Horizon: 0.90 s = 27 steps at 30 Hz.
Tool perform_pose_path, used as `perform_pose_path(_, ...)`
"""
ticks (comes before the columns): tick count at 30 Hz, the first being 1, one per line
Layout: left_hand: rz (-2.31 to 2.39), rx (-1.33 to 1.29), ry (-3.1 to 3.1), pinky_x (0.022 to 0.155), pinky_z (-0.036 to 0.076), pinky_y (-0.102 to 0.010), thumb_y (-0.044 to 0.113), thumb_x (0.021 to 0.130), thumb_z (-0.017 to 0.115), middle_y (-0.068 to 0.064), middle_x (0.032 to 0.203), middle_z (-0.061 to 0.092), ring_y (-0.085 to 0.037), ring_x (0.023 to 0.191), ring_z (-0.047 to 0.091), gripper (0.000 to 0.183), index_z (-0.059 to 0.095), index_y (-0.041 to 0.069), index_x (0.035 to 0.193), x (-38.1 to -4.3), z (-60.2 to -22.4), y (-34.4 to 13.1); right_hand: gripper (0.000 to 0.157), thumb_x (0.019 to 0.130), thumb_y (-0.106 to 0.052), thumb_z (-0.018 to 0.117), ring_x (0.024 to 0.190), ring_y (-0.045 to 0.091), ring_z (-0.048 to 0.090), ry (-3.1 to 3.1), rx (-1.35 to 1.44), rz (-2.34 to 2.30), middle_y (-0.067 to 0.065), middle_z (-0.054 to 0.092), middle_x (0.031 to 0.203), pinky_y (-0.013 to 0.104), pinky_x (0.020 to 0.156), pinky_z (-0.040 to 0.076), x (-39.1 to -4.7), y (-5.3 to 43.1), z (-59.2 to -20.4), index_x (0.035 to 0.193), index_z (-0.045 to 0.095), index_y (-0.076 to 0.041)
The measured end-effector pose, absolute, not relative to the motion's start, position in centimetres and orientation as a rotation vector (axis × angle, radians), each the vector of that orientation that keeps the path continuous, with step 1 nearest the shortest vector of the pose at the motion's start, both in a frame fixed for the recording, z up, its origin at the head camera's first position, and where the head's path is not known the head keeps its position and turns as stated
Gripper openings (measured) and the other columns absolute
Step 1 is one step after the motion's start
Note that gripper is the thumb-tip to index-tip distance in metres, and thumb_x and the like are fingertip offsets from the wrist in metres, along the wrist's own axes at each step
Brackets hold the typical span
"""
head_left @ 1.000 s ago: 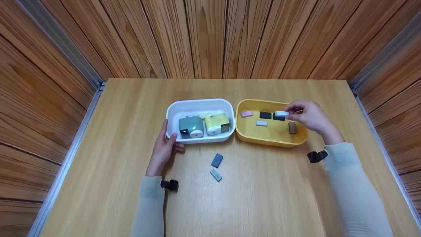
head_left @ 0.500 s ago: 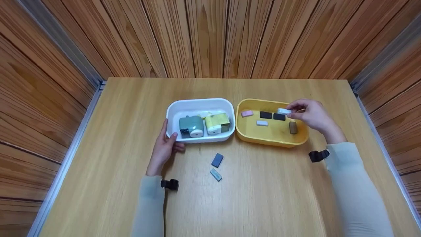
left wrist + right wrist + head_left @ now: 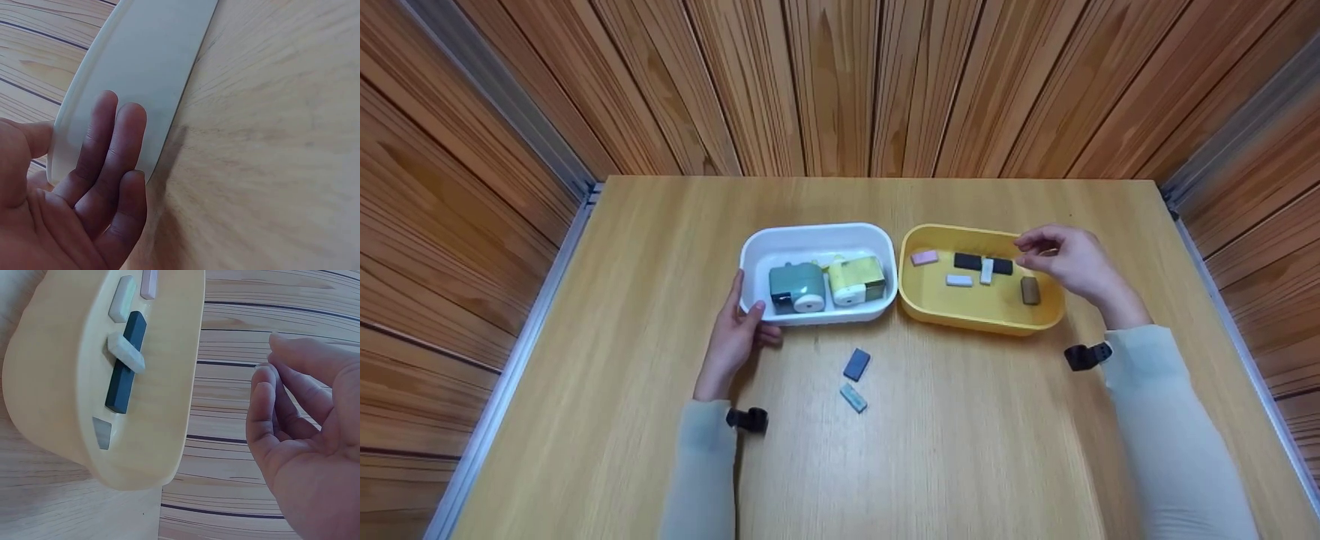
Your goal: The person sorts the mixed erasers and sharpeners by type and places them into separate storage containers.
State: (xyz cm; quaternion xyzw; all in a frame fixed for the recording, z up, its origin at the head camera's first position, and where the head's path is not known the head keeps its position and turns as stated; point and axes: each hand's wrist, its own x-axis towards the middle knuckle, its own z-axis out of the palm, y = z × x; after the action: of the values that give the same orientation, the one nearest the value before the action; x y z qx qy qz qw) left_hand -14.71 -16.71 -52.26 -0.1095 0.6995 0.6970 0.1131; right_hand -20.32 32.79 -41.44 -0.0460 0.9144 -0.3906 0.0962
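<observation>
My left hand [image 3: 733, 334] holds the near left corner of a white plastic bin [image 3: 757, 236], thumb over the rim. In the left wrist view, several fingers [image 3: 126, 138] lie along its outer wall. My right hand [image 3: 1069, 262] hovers by the far right rim of a yellow bin [image 3: 975, 319], fingers loosely bent with nothing between them. Inside that bin, a white eraser [image 3: 986, 271] lies crosswise over two dark erasers [image 3: 122, 385] set end to end. Another pale eraser [image 3: 958, 280], a pink eraser [image 3: 924, 258] and a brown block [image 3: 1030, 290] are there too.
The white bin contains a green boxy device [image 3: 796, 285] and a yellow boxy device [image 3: 856, 281], both like desktop pencil sharpeners. On the wooden table [image 3: 945, 450], a dark blue eraser [image 3: 856, 364] and a light blue eraser [image 3: 853, 398] lie in front. A wood-panel wall [image 3: 847, 90] rises behind.
My right hand drew the white eraser slightly back to the right, then released it; it now lies turned across the dark erasers. My left hand stays on the white bin.
</observation>
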Motion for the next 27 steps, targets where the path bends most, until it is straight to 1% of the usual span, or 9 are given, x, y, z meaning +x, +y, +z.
perform_pose_path(9, 2.067, -0.296, 2.062, 0.082, 0.059, -0.042, 0.028, 0.105, 0.051, -0.022, 0.088, 0.068, -0.034, 0.082, 0.071, 0.066, 0.014, 0.044, 0.158, -14.8, -52.5, -16.7, 0.034, 0.097, -0.016, 0.067, 0.101, 0.027, 0.054, 2.689, -0.122, -1.177, 0.019, 0.061, 0.122, 0.014, 0.076, 0.049, -20.0, 32.8, -41.4, 0.127, 0.063, -0.001)
perform_pose_path(20, 2.075, -0.313, 2.044, 0.081, 0.059, -0.041, 0.026, 0.106, 0.05, -0.022, 0.087, 0.067, -0.034, 0.083, 0.071, 0.067, 0.013, 0.045, 0.158, -14.6, -52.4, -16.6, 0.033, 0.097, -0.022, 0.067, 0.099, 0.025, 0.055, 2.703, -0.146, -1.177, 0.012, 0.063, 0.116, 0.016, 0.076, 0.049, -19.6, 32.7, -41.5, 0.125, 0.065, -0.005)
perform_pose_path(27, 2.065, -0.306, 2.047, 0.08, 0.059, -0.043, 0.026, 0.107, 0.048, -0.022, 0.087, 0.067, -0.034, 0.082, 0.071, 0.066, 0.012, 0.045, 0.158, -14.8, -52.4, -16.7, 0.031, 0.097, -0.02, 0.067, 0.101, 0.025, 0.055, 2.704, -0.149, -1.176, 0.014, 0.063, 0.119, 0.017, 0.078, 0.048, -19.2, 32.3, -41.5, 0.125, 0.065, -0.006)
